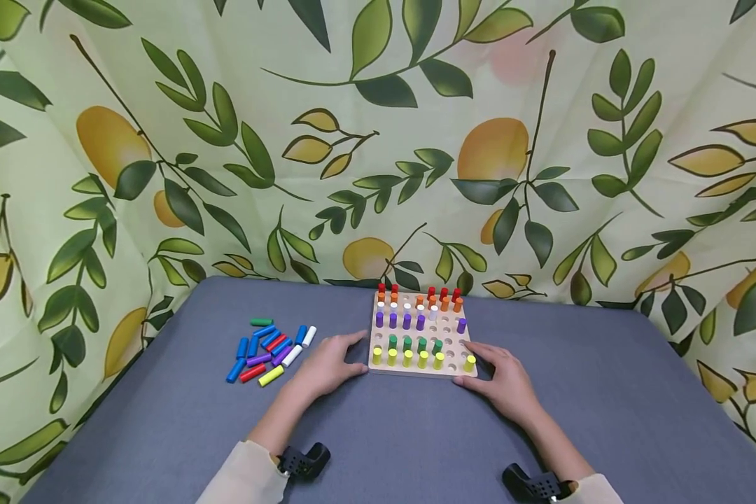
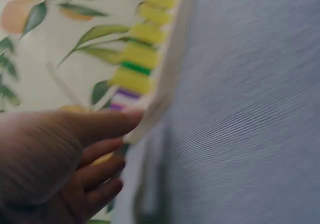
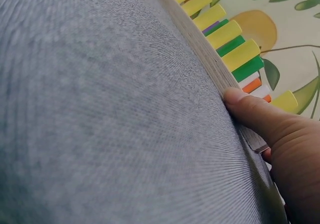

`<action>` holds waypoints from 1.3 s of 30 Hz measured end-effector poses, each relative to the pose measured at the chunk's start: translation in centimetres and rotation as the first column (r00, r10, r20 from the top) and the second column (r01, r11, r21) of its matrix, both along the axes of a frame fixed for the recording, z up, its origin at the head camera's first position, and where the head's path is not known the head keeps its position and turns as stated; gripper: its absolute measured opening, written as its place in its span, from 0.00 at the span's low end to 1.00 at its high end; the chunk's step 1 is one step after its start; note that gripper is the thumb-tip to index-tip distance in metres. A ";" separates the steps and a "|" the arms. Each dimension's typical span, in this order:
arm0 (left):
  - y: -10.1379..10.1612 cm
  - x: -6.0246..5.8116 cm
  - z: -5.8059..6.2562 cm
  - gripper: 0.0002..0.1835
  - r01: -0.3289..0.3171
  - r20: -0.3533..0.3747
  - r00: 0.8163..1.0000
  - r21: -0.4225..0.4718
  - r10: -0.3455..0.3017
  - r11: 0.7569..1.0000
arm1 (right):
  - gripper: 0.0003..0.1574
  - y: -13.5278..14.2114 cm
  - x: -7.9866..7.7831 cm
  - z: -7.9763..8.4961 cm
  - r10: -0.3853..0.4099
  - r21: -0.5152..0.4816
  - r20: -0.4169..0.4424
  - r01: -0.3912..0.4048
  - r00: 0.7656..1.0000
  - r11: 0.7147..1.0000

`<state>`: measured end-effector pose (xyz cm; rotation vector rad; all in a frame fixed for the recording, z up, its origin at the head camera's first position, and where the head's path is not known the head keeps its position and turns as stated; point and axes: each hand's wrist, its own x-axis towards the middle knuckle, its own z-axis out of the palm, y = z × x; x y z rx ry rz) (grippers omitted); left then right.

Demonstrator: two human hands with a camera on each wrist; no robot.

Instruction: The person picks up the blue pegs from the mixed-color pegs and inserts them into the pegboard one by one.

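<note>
Wooden pegboard [image 1: 453, 340]: on the blue-grey cloth [image 1: 416, 434], between both hands, with coloured pegs upright in rows and several holes bare.
Left hand [image 1: 329, 365]: thumb and fingers closed about the near left corner; pressure cannot be told.
Right hand [image 1: 504, 381]: clamped on the near right corner, thumb against the front edge.
Yellow pegs [image 1: 407, 358]: nearest row, with one bare hole before the corner peg.
Loose pegs [image 1: 258, 359]: scattered left of the board, near the left hand.
Step in hand: apparently steadying the board.
Handling: best to press evenly from both corners, keep the base flat so no peg tips, and hold the right fingers clear of the corner peg.
</note>
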<state>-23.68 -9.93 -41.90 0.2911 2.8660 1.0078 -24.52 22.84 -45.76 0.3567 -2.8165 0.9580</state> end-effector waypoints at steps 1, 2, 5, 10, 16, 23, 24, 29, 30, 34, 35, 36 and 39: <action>-0.4 0.0 0.5 0.34 0.003 0.005 1.000 0.007 -0.003 1.000 | 0.45 0.0 0.1 0.0 0.000 -0.001 0.000 0.000 1.000 1.000; -0.7 -0.1 1.0 0.32 0.002 0.004 1.000 0.010 -0.002 1.000 | 0.45 0.0 0.1 0.0 -0.001 -0.002 0.001 0.001 1.000 1.000; -1.8 -0.3 2.7 0.28 -0.036 -0.007 0.999 0.027 0.036 0.999 | 0.45 0.0 0.2 0.0 0.004 -0.005 0.000 -0.004 1.000 1.000; -3.7 -1.0 4.9 0.27 -0.119 -0.016 0.993 0.049 0.120 0.992 | 0.45 0.1 0.2 0.1 0.009 0.003 -0.020 -0.009 1.000 1.000; -6.7 -2.2 5.2 0.28 -0.167 0.018 0.986 -0.012 0.167 0.986 | 0.45 0.2 0.2 -0.3 0.006 0.003 -0.022 -0.006 1.000 1.000; -9.1 -3.4 4.0 0.30 -0.184 0.036 0.982 -0.048 0.186 0.982 | 0.44 -0.1 0.1 -0.1 0.008 -0.011 -0.026 -0.008 1.000 1.000; -9.3 -3.6 3.8 0.30 -0.178 0.038 0.983 -0.051 0.180 0.983 | 0.44 -0.1 0.1 -0.1 0.004 -0.009 -0.025 -0.005 1.000 1.000; -9.2 -3.7 3.5 0.29 -0.161 0.041 0.986 -0.056 0.164 0.985 | 0.45 0.1 0.3 0.0 0.004 -0.004 -0.031 -0.004 1.000 1.000; -9.1 -3.7 3.5 0.28 -0.156 0.040 0.987 -0.059 0.158 0.986 | 0.45 0.1 0.3 -0.1 0.002 -0.004 -0.029 -0.002 1.000 1.000; -8.9 -3.9 3.3 0.28 -0.145 0.040 0.988 -0.068 0.148 0.987 | 0.45 0.1 0.2 -0.1 0.003 -0.001 -0.032 -0.003 0.999 1.000; -8.9 -3.9 3.2 0.28 -0.144 0.041 0.988 -0.068 0.147 0.987 | 0.45 0.1 0.2 -0.1 0.003 -0.001 -0.033 -0.003 0.999 1.000; -8.9 -4.0 3.2 0.28 -0.144 0.044 0.988 -0.068 0.147 0.987 | 0.45 0.1 0.1 -0.2 0.003 0.001 -0.032 -0.003 0.999 1.000; -8.8 -4.0 2.9 0.28 -0.159 0.056 0.985 -0.060 0.162 0.985 | 0.45 0.0 0.0 -0.2 0.006 0.007 -0.034 -0.006 0.999 1.000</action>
